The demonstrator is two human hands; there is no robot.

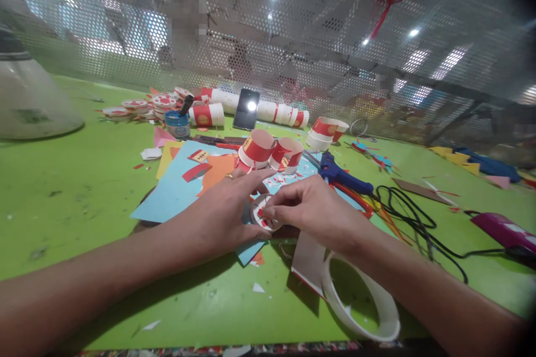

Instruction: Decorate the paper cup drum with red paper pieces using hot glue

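Between the thumb and fingers of my left hand (221, 206) sits a small round white paper cup base (256, 209) with red bits on its face. My right hand (318, 206) pinches over that face, fingertips touching it among the red bits; whatever lies in the pinch is too small to make out. Just beyond my hands stand red and white cut paper cups (256, 148). Light blue paper (167, 195) and orange paper (218, 173) lie beneath and beside them. Below my right wrist are a white paper ring (391, 312) and a white strip (307, 259).
To the right lie a blue glue gun (347, 178), a tangled black cord (419, 226) and a purple device (502, 231). Behind are a blue jar (177, 125), a phone (246, 109), stacked paper cups (276, 111) and several decorated discs (163, 101). Mesh closes the far side.
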